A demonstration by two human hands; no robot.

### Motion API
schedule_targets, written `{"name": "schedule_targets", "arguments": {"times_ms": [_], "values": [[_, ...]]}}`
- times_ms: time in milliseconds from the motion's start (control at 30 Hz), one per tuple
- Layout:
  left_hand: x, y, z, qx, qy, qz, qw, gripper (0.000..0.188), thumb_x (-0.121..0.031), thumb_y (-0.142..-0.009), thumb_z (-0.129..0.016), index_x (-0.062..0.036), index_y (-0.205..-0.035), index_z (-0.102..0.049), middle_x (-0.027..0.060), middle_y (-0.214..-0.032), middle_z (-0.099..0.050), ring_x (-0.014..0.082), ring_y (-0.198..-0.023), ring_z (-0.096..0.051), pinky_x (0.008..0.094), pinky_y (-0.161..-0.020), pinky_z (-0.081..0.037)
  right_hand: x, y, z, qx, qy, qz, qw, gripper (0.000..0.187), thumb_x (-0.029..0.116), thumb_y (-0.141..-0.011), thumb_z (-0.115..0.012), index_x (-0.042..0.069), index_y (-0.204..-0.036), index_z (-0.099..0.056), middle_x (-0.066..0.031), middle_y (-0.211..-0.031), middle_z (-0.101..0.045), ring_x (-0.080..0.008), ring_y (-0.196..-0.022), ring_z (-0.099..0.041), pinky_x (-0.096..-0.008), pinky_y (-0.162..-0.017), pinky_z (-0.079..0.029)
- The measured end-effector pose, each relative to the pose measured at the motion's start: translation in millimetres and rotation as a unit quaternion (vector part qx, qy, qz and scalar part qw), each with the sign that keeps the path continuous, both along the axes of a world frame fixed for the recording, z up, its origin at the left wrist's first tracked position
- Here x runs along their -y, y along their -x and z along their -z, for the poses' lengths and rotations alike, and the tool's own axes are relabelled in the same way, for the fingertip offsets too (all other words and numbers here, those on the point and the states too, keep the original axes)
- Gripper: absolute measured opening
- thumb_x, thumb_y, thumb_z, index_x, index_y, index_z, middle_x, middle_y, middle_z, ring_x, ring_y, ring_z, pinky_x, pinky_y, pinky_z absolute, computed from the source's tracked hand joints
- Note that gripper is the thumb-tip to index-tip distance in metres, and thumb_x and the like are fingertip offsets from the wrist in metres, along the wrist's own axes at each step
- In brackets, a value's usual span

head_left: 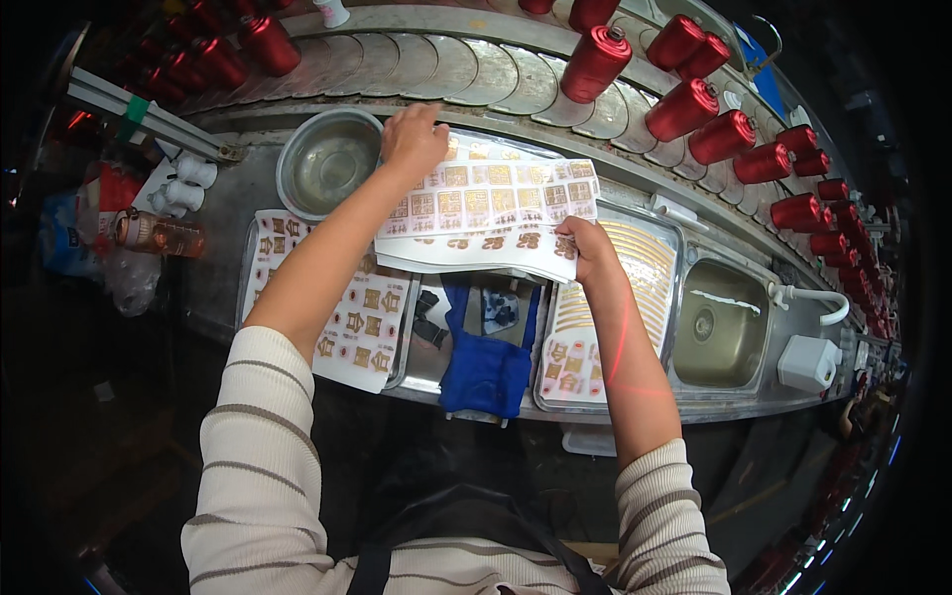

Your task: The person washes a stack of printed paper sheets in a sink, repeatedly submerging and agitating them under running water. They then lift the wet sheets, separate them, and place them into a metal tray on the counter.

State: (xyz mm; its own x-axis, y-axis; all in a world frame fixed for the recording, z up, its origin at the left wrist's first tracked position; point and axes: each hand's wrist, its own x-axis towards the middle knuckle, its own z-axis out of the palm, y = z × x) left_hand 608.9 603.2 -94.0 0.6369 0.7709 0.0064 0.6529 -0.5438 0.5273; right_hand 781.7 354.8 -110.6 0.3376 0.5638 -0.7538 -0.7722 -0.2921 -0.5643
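Observation:
My right hand (pixel 587 248) pinches the right edge of several white sheets of gold decals (pixel 486 203), held up over the workbench. The top sheet carries rows of square gold designs, and the sheets below show rounder ones. My left hand (pixel 415 141) is at the far left corner of the sheets, fingers apart and slightly bent, beside the metal bowl (pixel 332 164). Beneath and behind the held sheets, a tray with more decal sheets (pixel 481 149) partly shows. Other decal sheets lie in the left tray (pixel 399 362) and the right tray (pixel 666 297).
A blue cloth (pixel 486 372) hangs over the bench's near edge between the trays. On the right are a sink (pixel 721 327), a faucet (pixel 813 297) and a white jug (pixel 808 364). Behind runs a plated conveyor (pixel 476 74) carrying red bottles (pixel 595 64). A drink bottle (pixel 159 233) lies left.

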Motion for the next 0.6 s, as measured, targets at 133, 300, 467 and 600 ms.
{"name": "schedule_targets", "arguments": {"times_ms": [133, 300, 467, 600], "values": [[-42.7, 29.3, 21.2, -0.04, 0.053, -0.026, 0.997, 0.042, -0.014, -0.074, -0.059, -0.0132, -0.116, -0.065, 0.0132, -0.129, -0.053, 0.0323, -0.121, -0.046, 0.0412, -0.102, -0.038, -3.7, 8.5, -10.2, 0.051, -0.021, 0.007, 0.998, 0.04, -0.009, -0.07, -0.047, -0.008, -0.11, -0.053, -0.0149, -0.096, -0.061, -0.0259, -0.081, -0.062, -0.0356, -0.067, -0.053], [-49.5, 29.4, 19.4, -0.057, 0.032, 0.032, 0.997, 0.043, -0.012, -0.069, -0.059, -0.0147, -0.111, -0.068, 0.0118, -0.125, -0.055, 0.0333, -0.119, -0.048, 0.0402, -0.101, -0.039, -4.2, 12.4, -19.7, 0.079, -0.033, 0.039, 0.996, 0.042, -0.01, -0.07, -0.047, -0.008, -0.111, -0.052, -0.0156, -0.099, -0.061, -0.025, -0.084, -0.063, -0.0338, -0.07, -0.052], [-42.0, 34.9, 11.0, -0.029, 0.025, 0.07, 0.997, 0.041, -0.013, -0.07, -0.059, -0.0145, -0.11, -0.068, 0.0097, -0.115, -0.059, 0.0313, -0.113, -0.052, 0.0382, -0.098, -0.042, 2.9, 21.5, -24.5, 0.141, -0.034, 0.057, 0.988, 0.038, -0.008, -0.07, -0.05, -0.007, -0.108, -0.054, -0.0135, -0.094, -0.063, -0.0225, -0.08, -0.062, -0.0319, -0.07, -0.052], [-47.3, 33.7, 10.4, 0.042, 0.034, 0.14, 0.989, 0.035, -0.012, -0.072, -0.057, -0.0107, -0.106, -0.068, 0.0097, -0.108, -0.06, 0.0298, -0.106, -0.054, 0.0376, -0.093, -0.043, 0.8, 16.6, -20.6, 0.172, -0.053, 0.056, 0.982, 0.035, -0.007, -0.068, -0.051, -0.006, -0.103, -0.056, -0.0114, -0.09, -0.063, -0.0215, -0.075, -0.062, -0.0318, -0.068, -0.053]]}}
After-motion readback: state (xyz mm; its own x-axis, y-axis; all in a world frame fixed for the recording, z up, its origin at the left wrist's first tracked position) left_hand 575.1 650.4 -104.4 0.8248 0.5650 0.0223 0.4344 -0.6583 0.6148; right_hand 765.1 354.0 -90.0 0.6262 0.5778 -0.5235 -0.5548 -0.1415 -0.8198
